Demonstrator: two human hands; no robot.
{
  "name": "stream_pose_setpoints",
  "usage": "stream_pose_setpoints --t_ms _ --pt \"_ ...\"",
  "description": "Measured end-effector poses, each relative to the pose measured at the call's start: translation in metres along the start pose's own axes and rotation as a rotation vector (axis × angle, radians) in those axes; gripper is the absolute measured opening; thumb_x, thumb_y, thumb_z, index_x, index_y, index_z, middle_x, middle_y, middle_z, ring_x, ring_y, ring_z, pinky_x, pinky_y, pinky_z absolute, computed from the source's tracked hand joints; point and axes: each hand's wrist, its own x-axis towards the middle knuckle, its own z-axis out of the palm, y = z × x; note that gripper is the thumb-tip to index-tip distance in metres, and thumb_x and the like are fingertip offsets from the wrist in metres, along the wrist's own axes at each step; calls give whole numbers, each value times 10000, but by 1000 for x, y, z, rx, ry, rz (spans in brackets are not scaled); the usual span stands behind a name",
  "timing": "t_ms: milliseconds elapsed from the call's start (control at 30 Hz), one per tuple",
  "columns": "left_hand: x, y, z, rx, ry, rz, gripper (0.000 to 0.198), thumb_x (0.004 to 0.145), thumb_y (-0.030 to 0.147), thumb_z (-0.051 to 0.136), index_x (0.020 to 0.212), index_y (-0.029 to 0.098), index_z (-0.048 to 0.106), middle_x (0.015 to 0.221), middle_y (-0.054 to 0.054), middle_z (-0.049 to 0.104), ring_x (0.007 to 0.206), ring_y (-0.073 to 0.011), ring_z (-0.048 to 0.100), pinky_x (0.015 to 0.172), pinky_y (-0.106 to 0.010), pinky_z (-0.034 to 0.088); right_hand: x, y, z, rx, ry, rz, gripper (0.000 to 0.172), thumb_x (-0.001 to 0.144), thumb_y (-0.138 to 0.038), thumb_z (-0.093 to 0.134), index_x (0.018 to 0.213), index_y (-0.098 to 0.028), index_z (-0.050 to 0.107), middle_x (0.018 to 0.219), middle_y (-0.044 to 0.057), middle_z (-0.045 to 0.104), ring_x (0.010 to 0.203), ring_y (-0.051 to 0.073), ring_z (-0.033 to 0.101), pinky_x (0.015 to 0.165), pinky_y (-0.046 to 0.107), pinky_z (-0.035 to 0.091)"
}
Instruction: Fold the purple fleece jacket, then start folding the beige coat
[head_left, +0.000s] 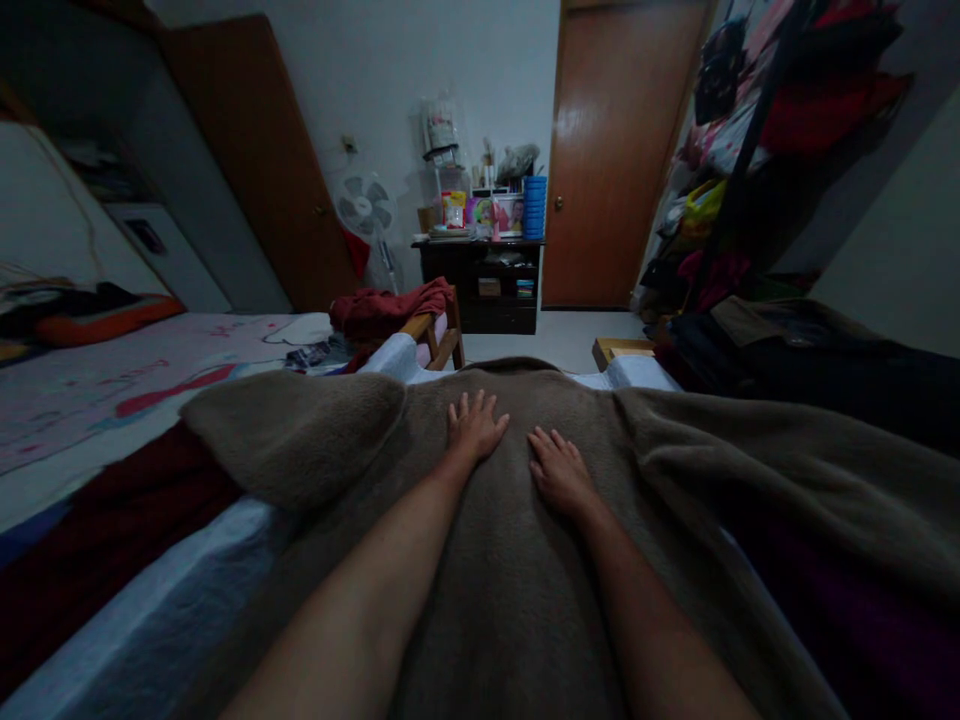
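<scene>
A brown, fleecy long-sleeved garment [517, 560] lies spread out in front of me, its neckline at the far end and its sleeves reaching out to both sides. My left hand [476, 427] rests flat on its upper part, fingers spread. Just to the right and slightly nearer, my right hand [561, 470] also lies on the fabric, fingers extended. Neither hand grips anything. Under the garment, a pale blue-grey surface [187, 590] shows at the left and at the far edge.
A bed with a printed sheet [180, 370] is at the left. Red cloth [394, 308] hangs over a wooden chair beyond the garment. Dark folded clothes [825, 360] are piled at the right. Farther back stand a fan [365, 205], a dark cabinet [480, 290] and a wooden door [619, 150].
</scene>
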Motion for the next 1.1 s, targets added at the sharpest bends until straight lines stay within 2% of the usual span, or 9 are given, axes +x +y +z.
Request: stream_pose_setpoints --t_ms 167,333,433,600,733,833,933,1000,1100 --pt "16 -19 2 -5 15 -51 705 928 634 235 1488 225 360 1577 -115 290 1457 -335 211 1170 -488 179 0 0 -1 8 -7 2 557 949 -268 376 1498 -180 340 1593 36 242 1470 263 157 1176 441 147" --pt "28 -38 1 -3 -4 -232 737 891 700 220 1486 290 361 1583 -111 275 1445 -393 210 1147 -563 163 0 0 -1 13 -11 9 553 953 -285 376 1498 -194 342 1593 26 240 1470 255 158 1179 441 144" --pt "34 -47 1 -10 -14 -328 752 873 714 244 1482 291 370 1574 -121 291 1435 -401 231 1139 -564 182 -1 -1 -2 11 -14 10 557 948 -284 383 1497 -198 343 1595 21 234 1470 253 158 1181 437 140" --pt "35 -53 0 18 42 -350 704 901 629 280 1458 216 409 1511 -153 398 1428 -343 270 1153 -560 153 -2 -1 -3 20 -7 5 557 942 -278 387 1491 -190 354 1594 35 237 1472 243 154 1180 434 151" --pt "31 -62 -2 43 134 -323 545 955 453 259 1388 198 470 1467 -129 460 1404 -289 305 1158 -597 89 -2 -1 -3 16 -4 -1 554 946 -280 379 1493 -194 351 1594 33 238 1471 243 157 1179 435 153" --pt "29 -73 -2 79 185 -293 447 960 326 278 1306 194 529 1431 -112 489 1416 -272 269 1160 -536 160 -3 -1 -4 21 -8 1 557 945 -282 381 1494 -188 348 1594 34 236 1471 248 157 1180 430 148" --pt "32 -83 -6 83 157 -346 381 929 224 342 1233 186 568 1383 -124 512 1403 -286 280 1091 -452 316 -4 -3 -6 34 -12 10 560 943 -281 385 1493 -182 350 1594 34 238 1471 250 158 1181 431 143" --pt "38 -88 -10 84 111 -394 374 916 177 365 1232 167 567 1347 -152 529 1364 -301 344 1021 -417 392 -4 -4 -6 41 -11 14 563 939 -279 390 1493 -183 350 1592 29 243 1470 247 159 1182 431 138" --pt "50 -93 -19 96 56 -405 340 939 167 385 1212 111 580 1246 -194 587 1249 -314 484 965 -421 441 -4 -5 -6 48 -9 13 568 934 -280 395 1491 -180 353 1592 22 244 1470 248 159 1185 428 129"
